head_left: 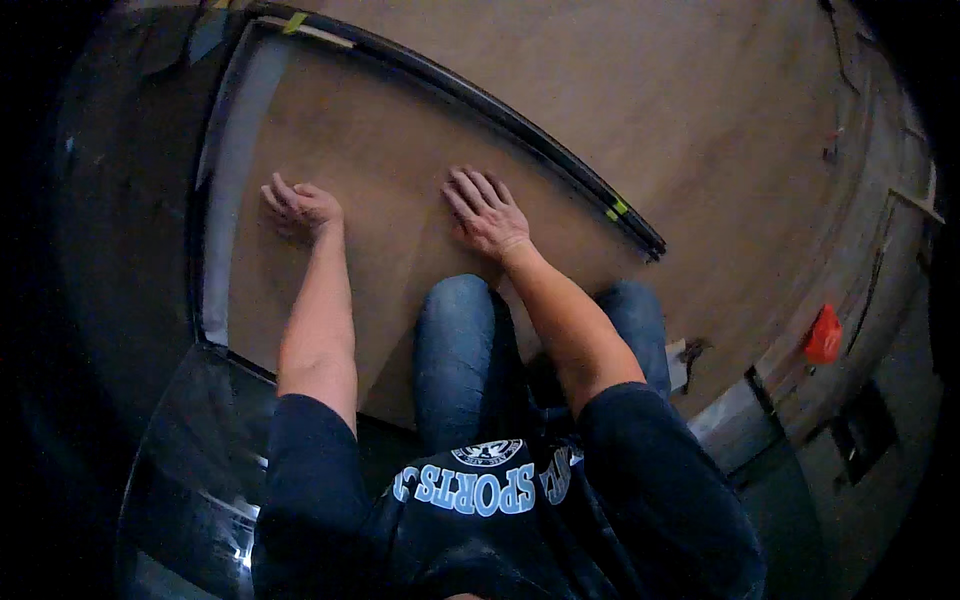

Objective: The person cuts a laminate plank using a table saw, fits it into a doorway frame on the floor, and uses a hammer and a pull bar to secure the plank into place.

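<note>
My left hand (308, 208) is over a brown, flat surface (370, 130), near its pale left border (232, 170). Its fingers are loosely bent and apart, with nothing seen in them. Closer to the middle, my right hand (488, 215) rests palm down on the same surface, fingers stretched out. Beyond both hands runs a long bundle of dark, narrow strips (480, 95), slanting from the far left toward the right. Yellow-green tape (618, 208) wraps the bundle near its right end, and another piece of tape (294, 22) sits near its far left end.
My knees (455, 335) are bent at the surface's near side. A glossy dark panel (200, 470) lies at the lower left. Off to the right are a bright red object (824, 335) and a small white piece (680, 365). The picture's rim is too dark to read.
</note>
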